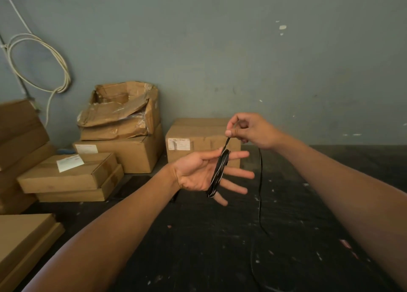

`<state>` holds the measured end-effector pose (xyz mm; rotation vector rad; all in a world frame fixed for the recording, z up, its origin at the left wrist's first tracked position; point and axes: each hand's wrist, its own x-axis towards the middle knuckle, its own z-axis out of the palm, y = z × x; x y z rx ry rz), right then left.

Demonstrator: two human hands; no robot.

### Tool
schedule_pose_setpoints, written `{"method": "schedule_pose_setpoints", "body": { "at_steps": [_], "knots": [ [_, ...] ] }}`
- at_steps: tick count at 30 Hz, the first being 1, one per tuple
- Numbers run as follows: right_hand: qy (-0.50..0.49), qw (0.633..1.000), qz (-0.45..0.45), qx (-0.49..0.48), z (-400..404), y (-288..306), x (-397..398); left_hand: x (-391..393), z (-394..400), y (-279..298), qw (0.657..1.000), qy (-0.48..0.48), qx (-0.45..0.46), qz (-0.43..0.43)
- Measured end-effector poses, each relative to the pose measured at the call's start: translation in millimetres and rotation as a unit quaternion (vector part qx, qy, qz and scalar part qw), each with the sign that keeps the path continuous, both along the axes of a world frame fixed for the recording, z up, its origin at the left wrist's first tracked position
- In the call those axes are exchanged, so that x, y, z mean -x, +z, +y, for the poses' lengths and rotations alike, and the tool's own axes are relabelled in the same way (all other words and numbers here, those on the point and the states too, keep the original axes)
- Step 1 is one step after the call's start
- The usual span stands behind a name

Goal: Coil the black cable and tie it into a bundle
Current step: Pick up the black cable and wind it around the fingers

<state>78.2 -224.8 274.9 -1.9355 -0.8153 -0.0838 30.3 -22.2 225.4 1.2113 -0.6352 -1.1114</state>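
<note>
The black cable (pixel 218 172) is wound in several loops around the spread fingers of my left hand (pixel 198 173), held palm up in the middle of the view. My right hand (pixel 250 129) is just above and to the right, pinching the cable between thumb and forefinger. A short taut stretch runs from that pinch down to the loops. The loose rest of the cable (pixel 260 190) hangs from my right hand down to the dark floor and trails toward the bottom edge.
Cardboard boxes are stacked along the wall: a sealed one (pixel 198 141) right behind my hands, a torn one (pixel 121 111) on top of another, flat ones (pixel 66 175) at the left. A white cable coil (pixel 39 62) hangs on the grey wall. The floor (pixel 220 247) is dark and speckled.
</note>
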Motion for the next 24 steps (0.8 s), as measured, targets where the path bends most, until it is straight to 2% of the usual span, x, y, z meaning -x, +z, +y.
{"method": "schedule_pose_setpoints", "body": {
  "at_steps": [3,5,10,12,17,24],
  "knots": [
    [-0.006,0.992,0.072,-0.105,1,-27,0,2,2,8,0.999,0.02,0.036,-0.006],
    [0.009,0.984,0.115,-0.137,3,-47,2,2,3,11,0.998,0.036,0.055,-0.014],
    [-0.031,0.982,0.174,-0.071,22,-111,17,-2,8,28,0.992,0.057,0.112,-0.033],
    [-0.005,0.978,0.208,-0.034,27,-130,29,-6,13,36,0.99,0.07,0.114,-0.041],
    [0.105,0.971,0.176,0.126,44,-133,66,-19,23,37,0.987,0.115,0.105,-0.038],
    [0.155,0.971,0.082,0.163,55,-92,95,-30,38,20,0.979,0.181,0.091,-0.023]
  ]
}}
